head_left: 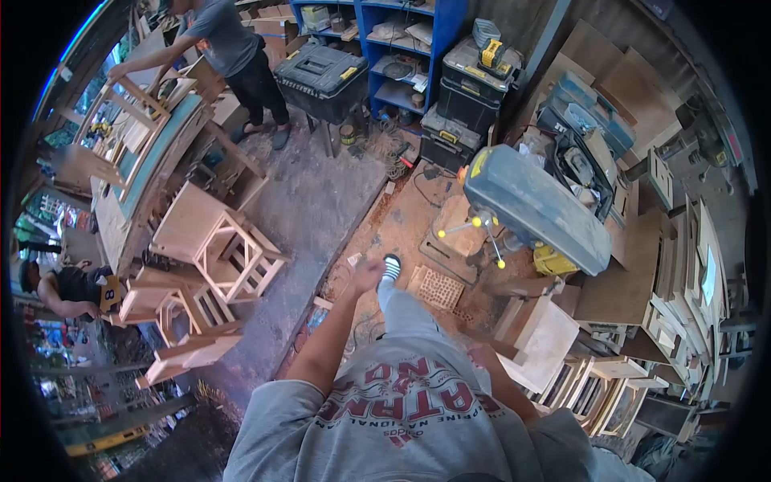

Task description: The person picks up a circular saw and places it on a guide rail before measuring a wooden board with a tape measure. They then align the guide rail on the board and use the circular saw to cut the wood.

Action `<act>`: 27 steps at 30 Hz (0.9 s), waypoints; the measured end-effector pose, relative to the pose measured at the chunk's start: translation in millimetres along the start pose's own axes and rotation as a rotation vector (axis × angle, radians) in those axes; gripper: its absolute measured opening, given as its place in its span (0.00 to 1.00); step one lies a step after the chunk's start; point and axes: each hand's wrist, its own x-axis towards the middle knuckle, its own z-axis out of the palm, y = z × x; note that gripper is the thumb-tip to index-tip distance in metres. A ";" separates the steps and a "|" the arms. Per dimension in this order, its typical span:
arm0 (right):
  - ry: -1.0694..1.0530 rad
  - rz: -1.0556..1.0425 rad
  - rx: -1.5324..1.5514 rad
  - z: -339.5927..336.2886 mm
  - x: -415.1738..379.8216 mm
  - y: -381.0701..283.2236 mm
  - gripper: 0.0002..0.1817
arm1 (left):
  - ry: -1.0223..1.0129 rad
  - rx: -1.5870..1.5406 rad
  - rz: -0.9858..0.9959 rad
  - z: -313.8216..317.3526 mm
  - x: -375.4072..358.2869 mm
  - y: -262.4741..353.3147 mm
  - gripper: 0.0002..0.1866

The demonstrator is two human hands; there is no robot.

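Observation:
My left hand (369, 275) hangs in front of me above the sawdust-covered floor, near my striped sandal (391, 267). Its fingers look loosely bent and slightly apart, with nothing visible in them. My right hand (480, 356) is low beside my body, blurred and partly hidden by the shirt, so its fingers cannot be made out. Ahead to the right stands a drill press (534, 209) with yellow-knobbed feed handles (475, 222). A wooden board full of holes (436, 287) lies on the floor close to my foot.
Unfinished wooden chairs (229, 249) stand at left by a workbench (165, 153), where one person (233, 56) handles a wooden frame. Another person (68, 291) is farther left. Black toolboxes (321, 72), blue shelves (399, 48) and stacked wood panels (642, 273) surround the floor.

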 end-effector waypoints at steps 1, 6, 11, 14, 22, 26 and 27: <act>0.017 -0.084 -0.120 -8.8 20.6 -17.1 0.15 | -0.138 0.131 0.084 -3.9 21.6 -6.1 0.19; 0.210 -0.037 0.218 -76.3 91.7 -210.8 0.16 | -0.311 0.653 0.095 -82.9 123.1 -82.6 0.24; 0.337 -0.385 0.330 -151.1 223.4 -356.2 0.17 | -0.234 0.673 0.049 -254.9 159.7 -47.3 0.15; 0.377 -0.383 0.398 -218.9 228.8 -430.4 0.17 | 0.267 0.087 -0.386 -285.8 192.3 -47.5 0.21; 0.725 -0.408 0.639 -328.4 262.7 -494.2 0.18 | 0.015 0.642 -0.306 -280.0 388.2 20.4 0.17; 0.864 -0.297 0.598 -379.2 311.1 -495.7 0.23 | 0.057 0.616 -0.008 -197.4 539.7 156.5 0.16; 0.898 -0.258 0.560 -402.9 328.0 -499.7 0.26 | 0.046 0.570 0.130 -171.0 572.2 205.0 0.16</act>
